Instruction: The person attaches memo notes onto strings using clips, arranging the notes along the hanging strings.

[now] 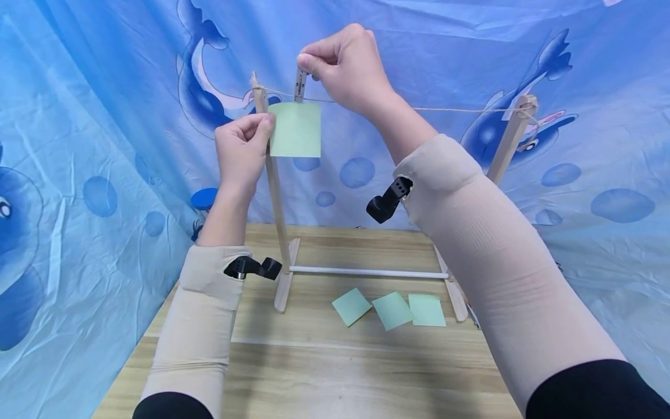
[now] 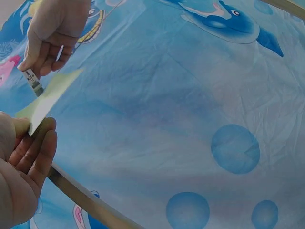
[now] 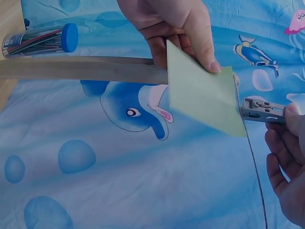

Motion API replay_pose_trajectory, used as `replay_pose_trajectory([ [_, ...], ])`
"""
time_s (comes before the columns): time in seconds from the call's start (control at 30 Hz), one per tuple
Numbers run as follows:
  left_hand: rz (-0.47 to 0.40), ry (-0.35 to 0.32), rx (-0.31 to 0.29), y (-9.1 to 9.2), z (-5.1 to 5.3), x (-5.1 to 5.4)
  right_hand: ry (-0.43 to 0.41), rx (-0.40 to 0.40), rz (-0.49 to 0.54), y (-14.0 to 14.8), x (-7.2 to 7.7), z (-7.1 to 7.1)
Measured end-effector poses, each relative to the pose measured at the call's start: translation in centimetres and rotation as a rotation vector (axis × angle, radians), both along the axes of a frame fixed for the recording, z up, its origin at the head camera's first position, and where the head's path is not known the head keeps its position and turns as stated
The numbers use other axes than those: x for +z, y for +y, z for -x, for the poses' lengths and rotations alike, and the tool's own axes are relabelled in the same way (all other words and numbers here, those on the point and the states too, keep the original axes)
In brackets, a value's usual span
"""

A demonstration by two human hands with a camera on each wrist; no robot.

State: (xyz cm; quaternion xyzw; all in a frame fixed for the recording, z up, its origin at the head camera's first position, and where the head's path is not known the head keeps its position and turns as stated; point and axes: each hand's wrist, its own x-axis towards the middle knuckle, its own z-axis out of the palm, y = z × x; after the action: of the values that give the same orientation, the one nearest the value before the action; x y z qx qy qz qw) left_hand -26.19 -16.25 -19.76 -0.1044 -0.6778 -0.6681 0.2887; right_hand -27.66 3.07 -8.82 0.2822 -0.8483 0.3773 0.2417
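In the head view my left hand (image 1: 241,148) pinches the left edge of a pale green sticky note (image 1: 295,131) between thumb and fingers. The note hangs just below the string (image 1: 455,109), near the left post. Above it, my right hand (image 1: 350,70) pinches the top of a grey clothespin (image 1: 300,86). From the right wrist view, the clothespin's (image 3: 264,110) tip meets the note's upper edge at the string; whether it grips the paper I cannot tell. The left wrist view shows the note (image 2: 50,102) edge-on between both hands.
Wooden posts (image 1: 277,203) hold the string at either end, and a white rod (image 1: 366,272) joins their feet. Three more green notes (image 1: 352,306) lie on the wooden table (image 1: 324,378). A blue-lidded jar of sticks (image 3: 40,42) stands behind the left post.
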Motion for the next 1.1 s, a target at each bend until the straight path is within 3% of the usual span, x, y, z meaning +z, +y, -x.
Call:
replay_pose_trajectory([
  [0.37, 0.005, 0.009, 0.023, -0.1, -0.2, 0.0, 0.013, -0.008, -0.072, -0.9, -0.1, 0.2],
  [0.53, 0.045, 0.019, 0.07, -0.1, -0.4, -0.2, 0.01, -0.032, -0.134, -1.1, -0.2, 0.3],
  [0.9, 0.058, 0.038, 0.1, -0.3, -0.4, 0.0, -0.046, 0.056, -0.158, -1.1, -0.4, 0.3],
  [1.1, 0.016, 0.062, 0.121, -0.2, -0.1, -0.3, -0.024, 0.113, -0.173, -0.9, -0.7, 0.4],
])
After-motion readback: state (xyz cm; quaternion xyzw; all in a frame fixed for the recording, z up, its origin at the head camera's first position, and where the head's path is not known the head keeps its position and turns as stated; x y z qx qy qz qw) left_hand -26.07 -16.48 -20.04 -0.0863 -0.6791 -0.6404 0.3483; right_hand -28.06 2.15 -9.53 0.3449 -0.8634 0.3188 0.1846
